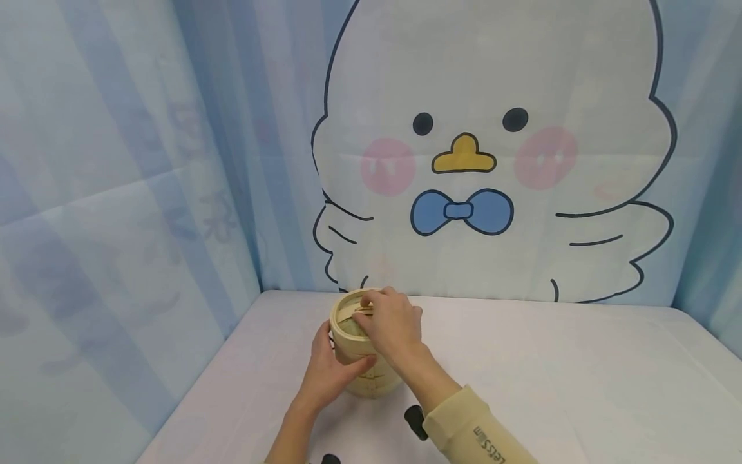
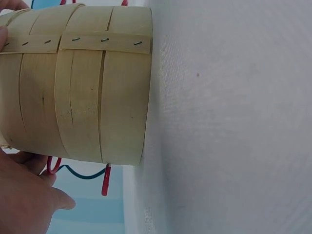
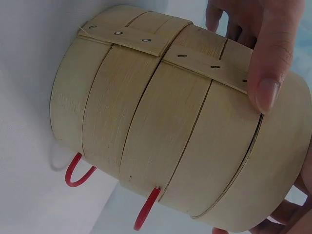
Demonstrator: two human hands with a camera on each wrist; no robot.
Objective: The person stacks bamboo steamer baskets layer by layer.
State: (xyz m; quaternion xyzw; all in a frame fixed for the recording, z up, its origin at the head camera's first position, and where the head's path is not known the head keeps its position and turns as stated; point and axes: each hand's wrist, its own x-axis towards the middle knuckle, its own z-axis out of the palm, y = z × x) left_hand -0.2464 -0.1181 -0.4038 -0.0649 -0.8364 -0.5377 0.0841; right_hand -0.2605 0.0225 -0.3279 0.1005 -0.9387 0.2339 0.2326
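Note:
A round, stacked bamboo steamer (image 1: 371, 386) with stapled seams stands on the table, its lid (image 1: 350, 327) on top. From the near left, my left hand (image 1: 333, 377) grips the upper part, thumb across the front. That thumb (image 3: 270, 83) presses by the seam under the lid in the right wrist view. My right hand (image 1: 397, 322) reaches over the top and pinches the strap handle (image 1: 364, 312) of the lid between thumb and fingers. Red loops (image 3: 146, 207) stick out from the steamer's side.
A white-covered table (image 1: 551, 374) spreads out to the right of the steamer. Behind it hangs a backdrop (image 1: 464, 258) printed with a white cartoon bird, and a pale blue curtain (image 1: 116, 193) borders the left. A small black object (image 1: 415, 422) sits at the right wrist.

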